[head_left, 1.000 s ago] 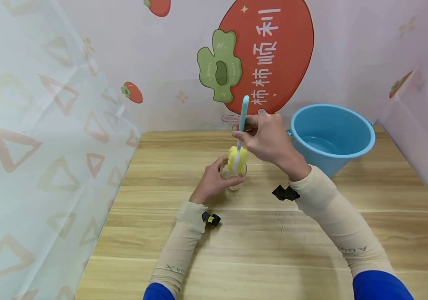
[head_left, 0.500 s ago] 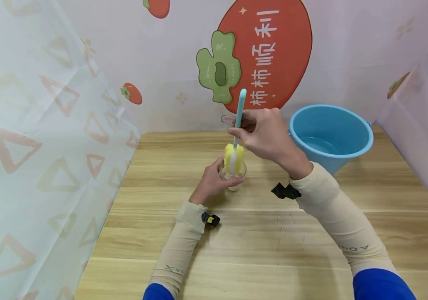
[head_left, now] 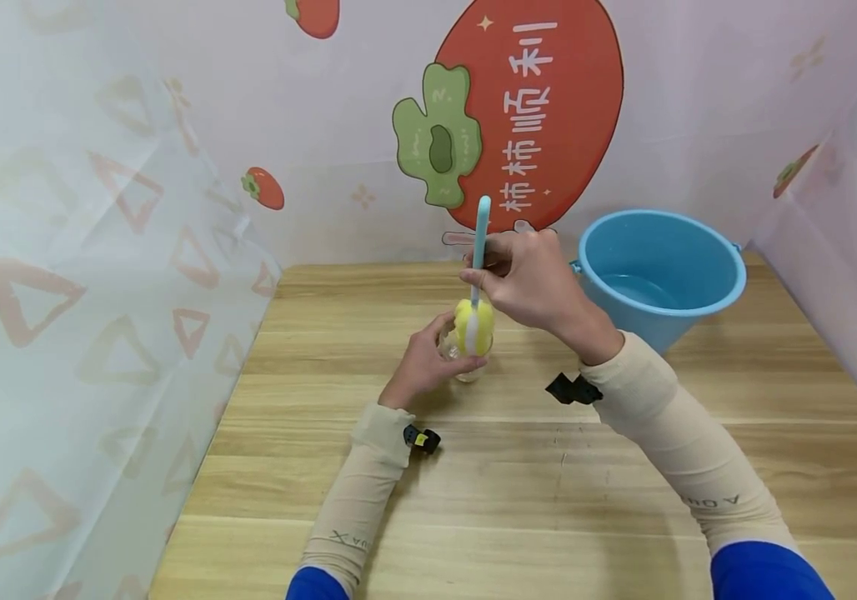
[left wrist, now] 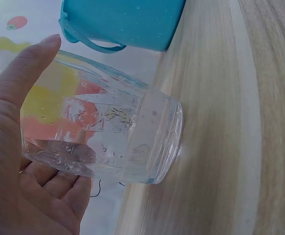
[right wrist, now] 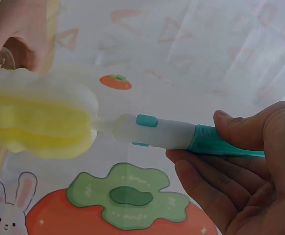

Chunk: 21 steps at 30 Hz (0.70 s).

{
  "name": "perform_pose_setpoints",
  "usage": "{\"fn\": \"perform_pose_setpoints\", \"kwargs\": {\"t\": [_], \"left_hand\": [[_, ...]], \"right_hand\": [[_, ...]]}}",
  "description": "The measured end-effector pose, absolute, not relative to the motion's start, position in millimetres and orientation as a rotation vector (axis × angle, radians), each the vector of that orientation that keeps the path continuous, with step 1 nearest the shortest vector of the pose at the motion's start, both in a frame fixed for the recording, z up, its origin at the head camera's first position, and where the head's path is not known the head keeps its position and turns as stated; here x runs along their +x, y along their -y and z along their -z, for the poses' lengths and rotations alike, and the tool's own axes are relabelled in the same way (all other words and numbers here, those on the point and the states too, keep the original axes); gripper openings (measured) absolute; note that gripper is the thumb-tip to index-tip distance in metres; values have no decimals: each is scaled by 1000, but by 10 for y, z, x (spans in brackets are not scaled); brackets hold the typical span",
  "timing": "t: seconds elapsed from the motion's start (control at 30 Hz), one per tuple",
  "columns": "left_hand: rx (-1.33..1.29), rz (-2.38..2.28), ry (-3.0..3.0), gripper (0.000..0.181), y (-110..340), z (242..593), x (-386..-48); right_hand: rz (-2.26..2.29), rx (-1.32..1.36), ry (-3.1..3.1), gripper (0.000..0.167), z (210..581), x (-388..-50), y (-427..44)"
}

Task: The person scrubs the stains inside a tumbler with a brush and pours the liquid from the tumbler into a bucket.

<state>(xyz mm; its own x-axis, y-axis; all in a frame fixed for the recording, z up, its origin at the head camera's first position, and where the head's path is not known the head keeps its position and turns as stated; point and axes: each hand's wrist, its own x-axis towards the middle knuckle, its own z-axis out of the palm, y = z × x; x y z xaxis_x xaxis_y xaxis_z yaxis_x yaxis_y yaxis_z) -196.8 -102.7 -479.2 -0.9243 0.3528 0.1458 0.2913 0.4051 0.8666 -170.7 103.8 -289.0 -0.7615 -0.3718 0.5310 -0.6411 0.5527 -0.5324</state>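
Note:
My left hand (head_left: 426, 360) grips a clear glass (left wrist: 127, 132) upright on the wooden table, thumb on one side and fingers round the other; droplets cling to its wall. Between thumb and fingers, my right hand (head_left: 537, 279) pinches the teal handle (head_left: 481, 233) of a brush. The brush's yellow and white sponge head (head_left: 474, 327) is at the glass's mouth, its lower end inside. The right wrist view shows the sponge (right wrist: 44, 115) beside the left hand, and the right hand (right wrist: 245, 166) round the teal grip.
A blue bucket (head_left: 661, 312) stands at the back right of the table (head_left: 488, 508), close to the right hand. Patterned cloth (head_left: 338, 100) hangs behind the table and along both sides. Small wet marks lie on the wood in front of the right wrist.
The brush rose slightly and has come back down over the last second, shifting a little left overall with my right hand. My left hand and the glass stay in place.

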Motion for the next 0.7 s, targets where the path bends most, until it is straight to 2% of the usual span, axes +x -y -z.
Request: {"fn": "perform_pose_setpoints", "kwargs": {"t": [0.33, 0.57, 0.7], "left_hand": [[547, -1554, -2603, 90, 1024, 4788, -1960], [552, -1568, -2589, 80, 1031, 4795, -1950], [560, -1559, -2588, 83, 1024, 4812, -1957]], "right_hand": [[-1047, 841, 2512, 15, 3060, -1744, -1005], [-964, 830, 2505, 19, 2857, -1717, -1007], [-992, 826, 2536, 19, 2911, -1697, -1025]]}}
